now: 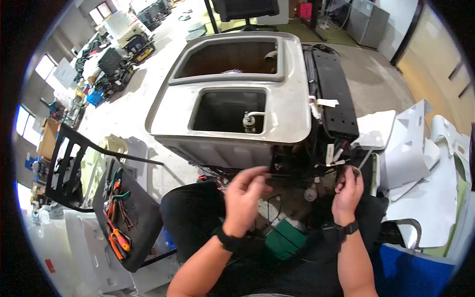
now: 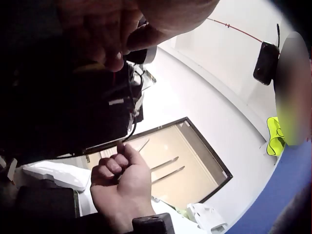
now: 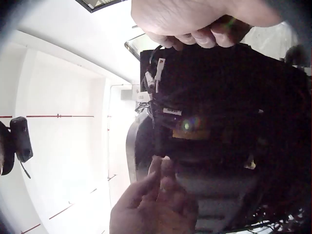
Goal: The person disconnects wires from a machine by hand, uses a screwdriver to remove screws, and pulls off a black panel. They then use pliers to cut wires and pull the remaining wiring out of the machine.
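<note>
Your hands work low at the pale machine (image 1: 292, 99), tagged wiring (image 1: 330, 154) near your right.
Your left hand (image 1: 241, 202) reaches loosely open; your right hand (image 1: 348, 195) curls, its hold unclear. The step appears to be close work beside the wiring; a next move calls for steady fingers.

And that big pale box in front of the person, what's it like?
The box has a smooth, pale top with rounded corners. Its larger, far opening has a raised grey rim and looks brownish inside; the smaller, nearer one is dark, with a metal-looking fitting and bent pipe. A long black part runs along one side. Whether the left hand touches it is unclear.
</note>
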The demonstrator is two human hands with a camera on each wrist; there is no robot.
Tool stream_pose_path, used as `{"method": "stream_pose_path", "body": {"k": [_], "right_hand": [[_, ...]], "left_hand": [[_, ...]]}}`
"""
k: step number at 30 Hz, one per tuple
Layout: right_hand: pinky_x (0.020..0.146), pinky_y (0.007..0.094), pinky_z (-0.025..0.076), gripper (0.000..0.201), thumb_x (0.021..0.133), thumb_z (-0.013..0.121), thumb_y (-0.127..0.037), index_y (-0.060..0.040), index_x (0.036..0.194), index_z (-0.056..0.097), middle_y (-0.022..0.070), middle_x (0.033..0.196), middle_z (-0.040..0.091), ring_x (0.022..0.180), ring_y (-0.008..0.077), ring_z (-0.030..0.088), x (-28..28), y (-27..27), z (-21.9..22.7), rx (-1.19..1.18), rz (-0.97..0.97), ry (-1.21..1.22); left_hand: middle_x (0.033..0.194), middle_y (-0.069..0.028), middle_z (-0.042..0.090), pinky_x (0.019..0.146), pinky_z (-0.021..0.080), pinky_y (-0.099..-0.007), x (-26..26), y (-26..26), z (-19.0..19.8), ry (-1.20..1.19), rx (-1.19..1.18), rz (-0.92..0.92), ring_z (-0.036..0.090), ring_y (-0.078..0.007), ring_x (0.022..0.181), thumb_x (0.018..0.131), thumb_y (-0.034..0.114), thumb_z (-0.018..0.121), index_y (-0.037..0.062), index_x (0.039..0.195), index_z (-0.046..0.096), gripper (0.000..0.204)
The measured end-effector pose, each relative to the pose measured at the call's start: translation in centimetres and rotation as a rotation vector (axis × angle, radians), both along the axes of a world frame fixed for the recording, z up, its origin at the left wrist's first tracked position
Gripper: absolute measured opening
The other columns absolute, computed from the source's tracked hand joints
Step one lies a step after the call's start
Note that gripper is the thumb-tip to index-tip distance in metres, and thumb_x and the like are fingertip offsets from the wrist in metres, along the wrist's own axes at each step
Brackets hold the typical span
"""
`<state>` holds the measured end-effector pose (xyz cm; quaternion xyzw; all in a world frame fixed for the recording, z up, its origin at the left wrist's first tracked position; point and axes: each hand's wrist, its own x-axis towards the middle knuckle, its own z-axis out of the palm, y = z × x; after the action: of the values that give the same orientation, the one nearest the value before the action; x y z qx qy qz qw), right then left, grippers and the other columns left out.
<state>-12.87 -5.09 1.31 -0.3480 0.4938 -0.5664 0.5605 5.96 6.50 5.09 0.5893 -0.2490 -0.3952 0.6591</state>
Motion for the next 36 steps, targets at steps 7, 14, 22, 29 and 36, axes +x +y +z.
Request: {"method": "stream_pose_path", "body": {"k": [7,14,22,29,36], "right_hand": [[0.044,0.0191,0.029,0.010,0.089,0.054,-0.015,-0.0053,0.090,0.054,-0.0048,0.065,0.045,0.051,0.0030,0.037,-0.4,-0.5,1.7,-0.019,0.057,-0.108],[0.048,0.0179,0.031,0.007,0.089,0.054,-0.012,-0.0051,0.091,0.054,-0.0046,0.066,0.047,0.054,0.0015,0.038,-0.5,2.4,1.0,-0.266,0.262,0.028],[0.063,0.0259,0.044,0.019,0.081,0.063,-0.013,-0.0016,0.092,0.052,0.0045,0.077,0.056,0.071,0.0097,0.052,1.1,5.3,1.7,-0.415,0.606,0.507],[0.062,0.0280,0.046,0.017,0.078,0.062,-0.008,0.0003,0.091,0.055,0.0123,0.078,0.062,0.068,0.0169,0.060,6.6,6.9,5.9,-0.581,0.890,0.673],[0.066,0.0343,0.050,0.028,0.077,0.064,-0.012,-0.0001,0.101,0.059,0.0178,0.085,0.064,0.075,0.0312,0.064,14.2,10.0,9.8,-0.957,1.245,0.652]], "left_hand": [[0.089,-0.0072,0.062,0.065,0.047,-0.0243,1.7,1.0,1.0,0.057,-0.023,0.014,0.056,-0.0106,0.070,0.087,0.007,0.055,-0.0010,0.101,0.058,0.017],[0.090,-0.0085,0.063,0.069,0.048,-0.0241,-0.9,-0.4,1.0,-0.005,0.023,-0.249,0.058,-0.0105,0.074,0.088,0.010,0.056,-0.0013,0.106,0.057,0.021],[0.097,-0.0103,0.062,0.078,0.048,-0.0300,-3.0,0.5,0.5,-0.377,-0.054,-0.381,0.060,-0.0190,0.087,0.085,0.022,0.062,0.0019,0.106,0.063,0.029],[0.088,-0.0047,0.058,0.069,0.047,-0.0240,-0.7,4.4,1.2,-0.133,-0.080,-0.038,0.057,-0.0105,0.079,0.081,0.016,0.067,-0.0005,0.092,0.065,0.020],[0.089,-0.0011,0.060,0.072,0.044,-0.0227,4.6,10.2,1.2,0.352,-0.245,0.267,0.054,-0.0078,0.080,0.087,0.015,0.061,0.0021,0.096,0.059,0.015]]}}
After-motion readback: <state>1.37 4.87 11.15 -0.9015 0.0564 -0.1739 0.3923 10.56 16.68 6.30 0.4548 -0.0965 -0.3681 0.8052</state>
